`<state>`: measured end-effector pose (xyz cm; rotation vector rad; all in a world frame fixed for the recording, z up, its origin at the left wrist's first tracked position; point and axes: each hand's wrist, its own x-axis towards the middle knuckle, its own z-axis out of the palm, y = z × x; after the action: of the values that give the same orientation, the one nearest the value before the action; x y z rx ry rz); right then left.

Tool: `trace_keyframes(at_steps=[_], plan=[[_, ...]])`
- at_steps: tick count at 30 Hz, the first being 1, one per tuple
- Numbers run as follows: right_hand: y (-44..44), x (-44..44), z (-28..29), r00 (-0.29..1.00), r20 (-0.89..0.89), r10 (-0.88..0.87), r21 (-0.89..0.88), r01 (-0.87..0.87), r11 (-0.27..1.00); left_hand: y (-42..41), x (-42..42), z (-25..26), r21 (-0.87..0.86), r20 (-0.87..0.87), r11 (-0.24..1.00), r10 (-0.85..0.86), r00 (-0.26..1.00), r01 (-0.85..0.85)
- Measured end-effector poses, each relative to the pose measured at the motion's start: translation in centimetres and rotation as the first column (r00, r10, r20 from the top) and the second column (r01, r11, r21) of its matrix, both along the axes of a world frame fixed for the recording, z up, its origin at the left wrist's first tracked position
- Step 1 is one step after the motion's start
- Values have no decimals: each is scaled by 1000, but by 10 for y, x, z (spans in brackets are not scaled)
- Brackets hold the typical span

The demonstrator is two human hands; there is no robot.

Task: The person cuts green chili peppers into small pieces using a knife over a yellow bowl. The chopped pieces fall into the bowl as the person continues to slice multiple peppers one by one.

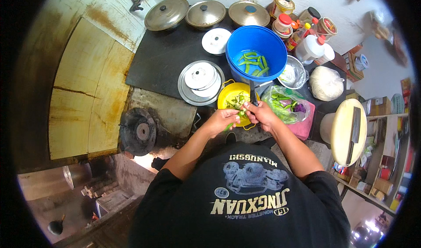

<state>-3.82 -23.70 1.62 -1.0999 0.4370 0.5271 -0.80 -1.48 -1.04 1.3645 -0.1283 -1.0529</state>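
Observation:
My left hand (221,121) grips a green pepper (229,126) above the near edge of a yellow plastic colander (224,96). Beside it, my right hand (261,114) has its fingers curled round a dark-handled tool (252,93), perhaps a knife, while its thumb and fingertips pinch at the pepper's stem end. Green stems and scraps (237,100) lie in the colander. Behind it, a blue bucket (256,34) holds several green peppers (251,63) in what looks like water. An open plastic bag (286,105) of green peppers rests to the right, on a pink surface.
Lidded metal pans (205,14) line the back wall. Stacked white lids (200,76) sit on a metal tray (184,93) at the left. Bottles and jars (309,47) crowd the back right, near a bagged white mass (326,83). A cleaver (354,129) lies on a round chopping board (340,136).

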Motion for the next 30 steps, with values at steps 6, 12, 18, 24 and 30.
trace_keyframes(at_steps=[6, 12, 18, 24, 30], plan=[[-12, 22, -35, 937, 300, 177, -522, 6, 853, 12, -3, -20, -11, -77, 999, 52, 996, -53], [-11, 6, -46, 861, 235, 450, -916, 42, 399, 15, -8, -21, -220, -545, 853, 295, 785, -473], [-4, -37, 20, 675, 290, 679, -945, 91, 313, 10, -3, -23, -157, -542, 814, 403, 738, -559], [-8, -42, 30, 658, 263, 706, -964, 146, 223, -4, -2, -8, -208, -363, 804, 466, 807, -557], [-12, -46, 23, 695, 319, 644, -946, 195, 258, -14, -4, 12, -131, -184, 871, 449, 874, -474]])
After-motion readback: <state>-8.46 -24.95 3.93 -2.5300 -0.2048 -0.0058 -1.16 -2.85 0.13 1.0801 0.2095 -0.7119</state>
